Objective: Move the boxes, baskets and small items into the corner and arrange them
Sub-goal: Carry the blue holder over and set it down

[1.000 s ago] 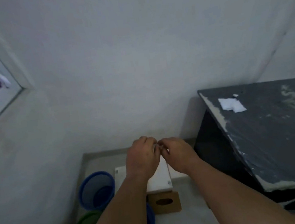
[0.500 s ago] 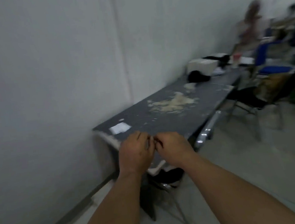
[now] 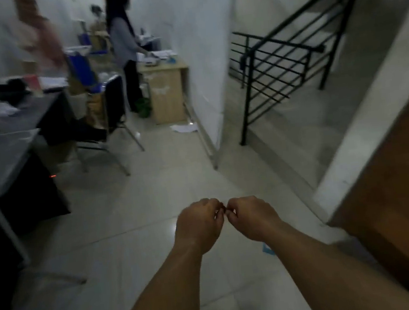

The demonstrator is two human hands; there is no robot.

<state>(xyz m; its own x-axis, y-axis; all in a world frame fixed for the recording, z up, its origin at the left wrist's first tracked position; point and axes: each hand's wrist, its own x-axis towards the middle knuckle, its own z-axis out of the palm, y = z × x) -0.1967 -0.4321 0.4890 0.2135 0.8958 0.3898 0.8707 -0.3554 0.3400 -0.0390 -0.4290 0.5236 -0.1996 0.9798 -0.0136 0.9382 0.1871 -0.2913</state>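
Together, left hand [image 3: 198, 225] and right hand [image 3: 252, 217] touch fingertips.

Open tiled floor [image 3: 141, 238] is seen ahead of and below the left hand [image 3: 198, 225] and right hand [image 3: 252, 217], which are held together at the fingertips above it. The left side is closed off by dark desks [image 3: 7, 157], with a chair [image 3: 107, 120] standing just beyond them. The right is blocked by a brown wooden panel [image 3: 397, 204] and, farther on, a black stair railing [image 3: 275, 70]. A white partition wall [image 3: 200, 61] divides the middle, leaving a lane to a wooden cabinet [image 3: 167, 92], where a person [image 3: 123, 44] stands.
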